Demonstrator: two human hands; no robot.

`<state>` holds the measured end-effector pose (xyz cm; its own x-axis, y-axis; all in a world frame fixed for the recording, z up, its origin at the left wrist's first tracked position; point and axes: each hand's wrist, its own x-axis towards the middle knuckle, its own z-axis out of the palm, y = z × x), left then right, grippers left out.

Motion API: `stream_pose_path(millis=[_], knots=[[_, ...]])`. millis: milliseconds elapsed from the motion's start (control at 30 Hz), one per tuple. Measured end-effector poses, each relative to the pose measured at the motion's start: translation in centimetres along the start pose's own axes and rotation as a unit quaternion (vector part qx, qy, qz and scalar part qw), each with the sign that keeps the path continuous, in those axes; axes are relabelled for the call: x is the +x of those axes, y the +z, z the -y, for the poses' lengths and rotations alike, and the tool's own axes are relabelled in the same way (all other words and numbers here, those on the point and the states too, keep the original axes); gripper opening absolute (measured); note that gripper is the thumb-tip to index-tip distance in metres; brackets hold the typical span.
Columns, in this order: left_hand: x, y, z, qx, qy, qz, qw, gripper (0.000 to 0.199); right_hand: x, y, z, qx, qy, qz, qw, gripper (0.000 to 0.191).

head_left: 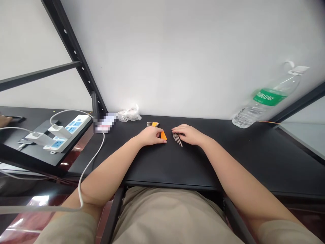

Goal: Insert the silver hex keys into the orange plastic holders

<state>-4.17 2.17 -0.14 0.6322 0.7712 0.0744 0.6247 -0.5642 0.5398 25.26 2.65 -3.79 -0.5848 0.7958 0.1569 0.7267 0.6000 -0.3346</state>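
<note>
Head camera view looks down over a black desk [256, 156] as a person in khaki sleeves [63, 230] reaches forward with both bare hands, held close together near the desk's far edge. The left hand [151, 136] lies palm-down, its fingers [159, 140] curled against a small orange wedge [164, 136] that shows just past them; whether the wedge is pinched or only touched cannot be told. The right hand [189, 134] rests flat and relaxed, fingers [177, 128] together and not closed on anything, just above a fanned group of slim metal rods [177, 139] lying on the desktop between the hands. Just beyond the left hand lies a small orange-and-metal bundle [152, 124], too small to make out in detail. Farther left, by the wall, sit a crumpled clear plastic bag [129, 114] and a pixelated object [105, 122]. A white power strip [66, 133] with plugged-in adapters lies on a lower black shelf at left, its white cable [87, 169] looping down past the person's left arm. A clear water bottle [264, 101] with a green label stands at the right, appearing tilted. Black steel shelving uprights [73, 51] frame the white wall [177, 57].
</note>
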Motion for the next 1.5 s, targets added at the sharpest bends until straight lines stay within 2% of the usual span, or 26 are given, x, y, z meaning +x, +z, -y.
stream_pose_path(millis=[267, 467, 667, 800, 1000, 1067, 1233, 1400, 1500], knots=[[0.1, 0.0, -0.1, 0.028, -0.008, 0.017, 0.999, 0.047, 0.3, 0.8, 1.1, -0.063, 0.023, -0.027, 0.997, 0.043], [0.0, -0.1, -0.3, 0.03, -0.009, 0.022, 0.999, 0.048, 0.0, 0.6, 2.0, -0.089, 0.03, -0.018, 0.995, 0.058], [0.1, 0.0, -0.4, 0.049, -0.006, 0.023, 0.999, 0.048, 0.1, 0.8, 2.0, -0.111, 0.028, -0.012, 0.993, 0.046], [0.0, 0.0, -0.3, 0.056, -0.011, 0.014, 0.998, 0.038, 0.2, 0.9, 2.1, -0.131, 0.071, -0.014, 0.989, 0.043], [-0.2, 0.1, -0.5, 0.094, 0.008, -0.032, 0.995, 0.02, 0.1, 0.7, 2.4, -0.174, 0.149, -0.033, 0.973, 0.038], [-0.2, 0.1, -0.6, 0.104, 0.0, -0.041, 0.994, 0.018, 0.0, 0.4, 2.6, -0.174, 0.143, -0.042, 0.973, 0.036], [0.0, 0.3, -0.5, 0.115, -0.019, -0.055, 0.992, 0.018, -0.3, -0.4, 3.2, -0.171, 0.078, -0.036, 0.981, 0.015], [0.1, 0.5, -0.3, 0.128, -0.023, -0.057, 0.99, 0.018, -0.3, -0.9, 3.9, -0.192, 0.066, -0.016, 0.979, 0.006], [0.0, 0.7, -0.4, 0.15, -0.028, -0.058, 0.987, 0.021, -0.4, -0.9, 4.4, -0.148, 0.077, 0.015, 0.986, 0.004]])
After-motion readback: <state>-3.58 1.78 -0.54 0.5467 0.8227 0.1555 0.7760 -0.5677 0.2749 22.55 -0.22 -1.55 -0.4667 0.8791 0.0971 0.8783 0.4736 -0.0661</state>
